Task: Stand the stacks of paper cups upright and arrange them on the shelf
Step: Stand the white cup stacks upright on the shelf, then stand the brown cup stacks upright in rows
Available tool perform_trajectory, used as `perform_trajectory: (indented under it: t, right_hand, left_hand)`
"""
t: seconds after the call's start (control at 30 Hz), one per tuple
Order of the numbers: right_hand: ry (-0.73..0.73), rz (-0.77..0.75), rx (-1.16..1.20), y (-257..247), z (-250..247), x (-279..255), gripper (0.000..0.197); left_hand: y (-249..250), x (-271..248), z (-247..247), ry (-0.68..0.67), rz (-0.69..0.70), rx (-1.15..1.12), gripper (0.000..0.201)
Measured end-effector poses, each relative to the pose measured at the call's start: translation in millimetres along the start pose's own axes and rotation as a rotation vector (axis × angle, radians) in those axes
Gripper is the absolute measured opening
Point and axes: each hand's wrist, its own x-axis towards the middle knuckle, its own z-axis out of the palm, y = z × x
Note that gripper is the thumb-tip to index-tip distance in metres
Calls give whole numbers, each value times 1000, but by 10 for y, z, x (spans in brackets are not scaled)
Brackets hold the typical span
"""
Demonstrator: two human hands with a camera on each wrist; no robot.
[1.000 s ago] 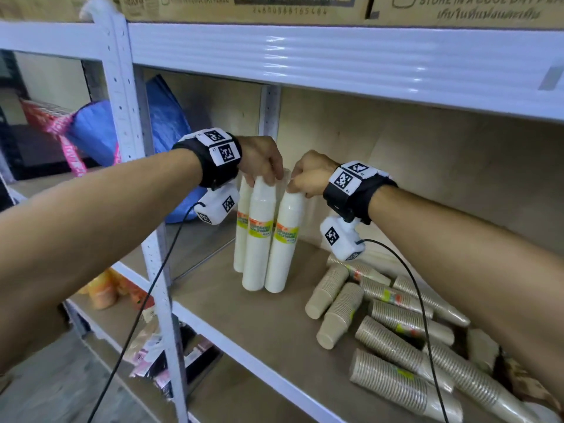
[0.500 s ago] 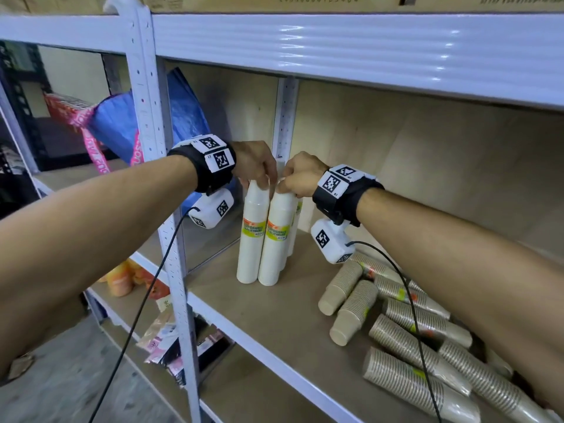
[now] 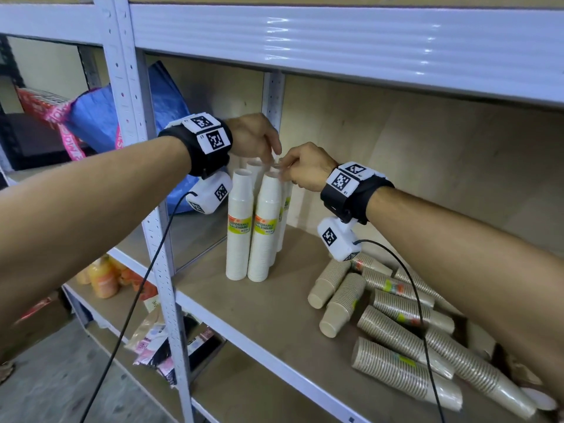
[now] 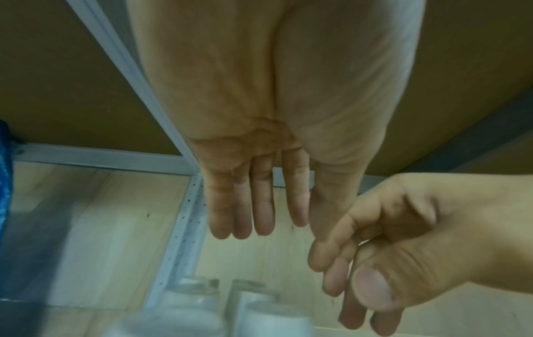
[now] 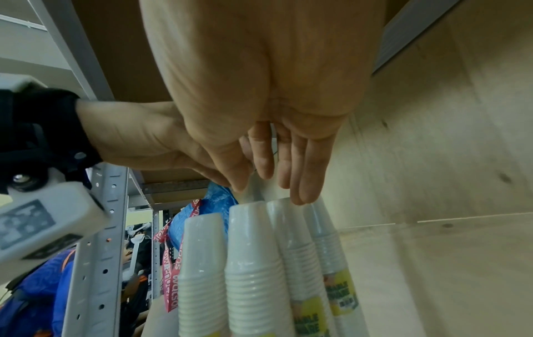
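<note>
At 9 o'clock in the head view the bay is bounded by a perforated grey upright [image 3: 158, 239], and its front is closed by a pale metal lip [image 3: 274, 358]. Bare wood of the shelf board [image 3: 293, 303] is left open between the standing white stacks and the fallen brown ones. Overhead, room is limited by the ribbed white beam [image 3: 335, 38]; a plywood back panel [image 3: 427, 166] closes the rear.

The left hand [image 3: 254, 138] is seen just above the white stacks at 12 o'clock, its fingers [image 4: 262, 205] straight and close together, with nothing gripped. Four white cup stacks [image 3: 264, 227] are stood upright in a tight cluster near the shelf's left end, two in front and two behind, all touching. The right hand [image 3: 308, 167] is placed at 1 o'clock of the cluster, its fingertips [image 5: 305, 182] extended and resting at the rims of the rear stacks; no firm grip is shown. The two hands are nearly touching.

The white stacks are smooth, slightly tapered and ringed by rims, wrapped in clear film with yellow-green labels. At 4 o'clock, well apart, the brown cup stacks [image 3: 393, 331] are left lying on their sides in a loose pile, ribbed and matte.
</note>
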Motion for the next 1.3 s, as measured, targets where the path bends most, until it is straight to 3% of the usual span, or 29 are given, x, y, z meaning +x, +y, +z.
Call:
perform_trajectory:
  t: [0.23, 0.43, 0.9, 1.1, 1.3]
  right_hand:
    - [29, 52, -154, 367, -253, -203, 28]
    - [-61, 147, -248, 814, -251, -577, 32]
    - [-343, 271, -292, 1498, 238, -1351, 55]
    - [-417, 287, -279, 1556, 377, -1452, 66]
    - [-479, 295, -314, 1545, 603, -1507, 74]
  left_hand:
    - [416, 91, 161, 11, 103, -103, 26]
    - [719, 101, 701, -104, 180, -173, 25]
    - [390, -57, 2102, -333, 48, -149, 60]
    - [247, -224, 2434, -397, -7, -274, 72]
    - [201, -272, 2652, -411, -40, -349, 72]
